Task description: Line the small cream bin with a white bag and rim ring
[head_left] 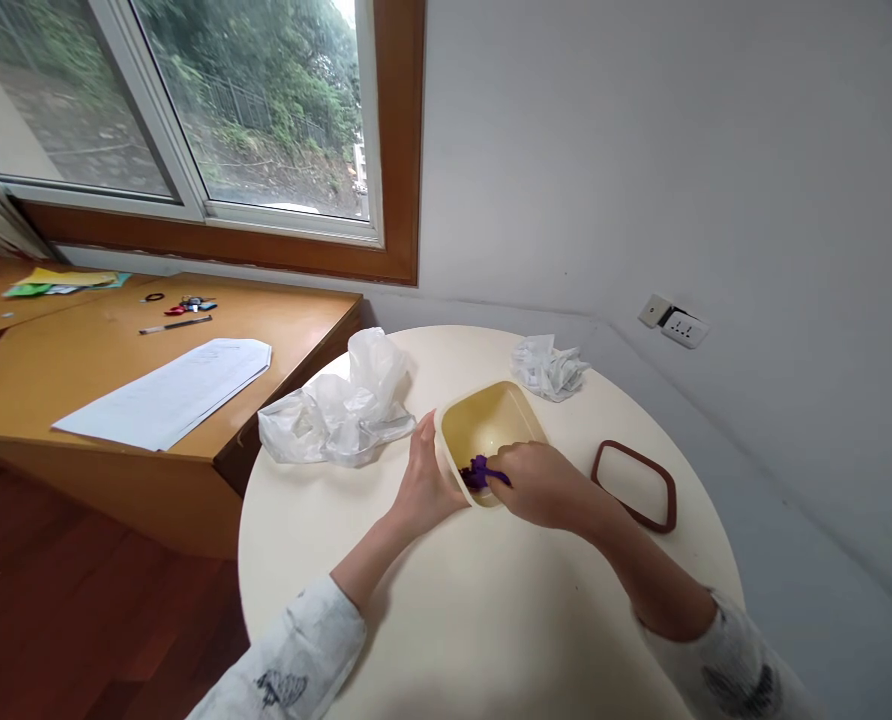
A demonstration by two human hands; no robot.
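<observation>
A pale yellow plastic bin [495, 415] with rounded corners is tilted on the round table, its mouth facing me. My left hand [423, 485] grips it from the left side, fingers along the outside and thumb near the lower rim. Inside the mouth, my right hand [540, 485] is closed around a purple cloth [479, 473], which lies against the bin's lower inner wall. Part of the cloth is hidden by my fingers. A brown rounded-square ring [671, 500] lies flat on the table, just beyond my right forearm.
The round cream table [326, 560] carries a crumpled clear plastic bag [341, 415] at left and a smaller one [549, 368] at the back right. A wooden desk [296, 325] with papers [183, 390], a pen [176, 325] and small items adjoins on the left. Wall sockets [684, 328] are at right.
</observation>
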